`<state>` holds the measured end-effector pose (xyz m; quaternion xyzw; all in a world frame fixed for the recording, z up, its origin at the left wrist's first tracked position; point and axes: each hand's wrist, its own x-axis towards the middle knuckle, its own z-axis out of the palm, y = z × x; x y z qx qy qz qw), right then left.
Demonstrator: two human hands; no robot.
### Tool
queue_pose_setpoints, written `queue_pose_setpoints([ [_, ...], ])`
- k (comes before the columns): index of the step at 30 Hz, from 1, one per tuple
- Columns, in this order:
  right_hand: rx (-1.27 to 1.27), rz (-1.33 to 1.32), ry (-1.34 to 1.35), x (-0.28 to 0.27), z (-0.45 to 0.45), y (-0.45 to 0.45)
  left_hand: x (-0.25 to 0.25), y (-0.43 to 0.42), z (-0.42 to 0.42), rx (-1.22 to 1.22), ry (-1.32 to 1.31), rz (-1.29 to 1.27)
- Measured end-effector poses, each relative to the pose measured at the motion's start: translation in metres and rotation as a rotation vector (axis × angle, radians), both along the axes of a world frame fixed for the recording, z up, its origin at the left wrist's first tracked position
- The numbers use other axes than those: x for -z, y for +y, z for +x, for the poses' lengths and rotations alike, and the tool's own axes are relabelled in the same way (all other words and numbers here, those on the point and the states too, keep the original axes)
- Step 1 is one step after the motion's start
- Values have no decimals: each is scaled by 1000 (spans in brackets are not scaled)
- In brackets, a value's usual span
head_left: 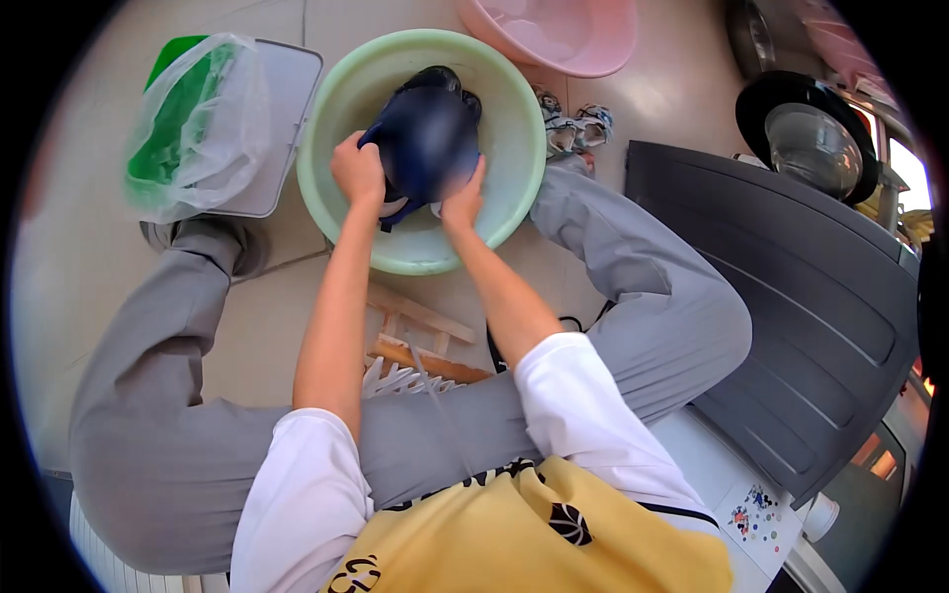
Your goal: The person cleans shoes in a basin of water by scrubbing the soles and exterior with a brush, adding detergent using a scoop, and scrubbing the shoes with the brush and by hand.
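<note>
A light green basin (524, 109) stands on the floor in front of me. Inside it is a dark blue item (415, 143) with black, shiny-looking parts at its far end; blur over its middle keeps me from telling its kind. My left hand (359, 173) grips its left edge, the fingers curled round. On the other side my right hand (463, 203) holds its lower right edge, with the fingers partly hidden. A strap end and a pale patch show between the hands.
Left of the basin, a clear plastic bag (222, 128) lies over a green and grey bin (282, 128). A pink basin (563, 35) sits beyond. A small wooden stool (425, 361) is under my arms. To the right stand a dark grey panel (781, 287) and a glass lid (816, 148).
</note>
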<state>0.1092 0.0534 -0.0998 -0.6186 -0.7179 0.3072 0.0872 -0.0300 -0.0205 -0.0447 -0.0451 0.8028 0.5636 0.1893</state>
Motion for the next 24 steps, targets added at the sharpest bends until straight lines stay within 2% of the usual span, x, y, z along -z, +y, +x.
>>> queue_pose_setpoints([
  [1, 129, 15, 47, -3, -2, -2, -1, -1, -1, 59, 133, -44],
  [2, 257, 15, 108, -3, -9, -7, -5, 0, 1, 53, 53, -63],
  [3, 0, 91, 126, 5, -6, -5, 13, 4, 0, 77, 249, -243],
  [4, -123, 183, 214, 22, -2, 4, 33, 2, 5, 109, 432, -430],
  [5, -227, 448, 196, 74, 13, 29, 19, -2, 6, 89, 294, -270],
  [6, 3, 9, 235, 29, 8, 37, 4, -1, 2, 64, 161, -98],
  [7, 228, -425, 258, -23, 0, 48, 2, -2, 0, 68, 108, -63],
  [9, 456, -728, 531, -32, 19, 81, -4, -5, -3, 145, 106, -69],
  [10, 452, -731, 528, -39, 31, 95, -4, -6, -6, 228, 101, -66],
  [11, 384, -1026, 735, -47, 40, 110, 0, -5, -11, 389, 123, -170],
  [12, 298, -1320, 937, -53, 39, 118, -8, -1, -16, 378, 128, -168],
  [14, 292, -1321, 957, -61, 32, 112, -30, 11, -21, 730, 199, -372],
  [16, 296, -1324, 976, -81, 17, 86, -22, 18, -8, 737, 284, -313],
  [18, 567, -1065, 1034, -114, -13, 48, -7, 27, 9, 675, 442, -199],
  [19, 107, -1730, 1220, -49, 21, 80, -9, 29, 15, 636, 572, -121],
  [20, 114, -1737, 1216, -44, 21, 77, -11, 31, 19, 595, 703, -43],
  [22, 261, -1565, 1271, -36, 23, 72, -21, 31, 23, 664, 726, 53],
  [23, 316, -1407, 1195, -32, 23, 72, -25, 32, 26, 834, 774, -18],
  [24, 321, -1407, 1196, -37, 21, 71, -30, 32, 27, 1003, 822, -92],
])
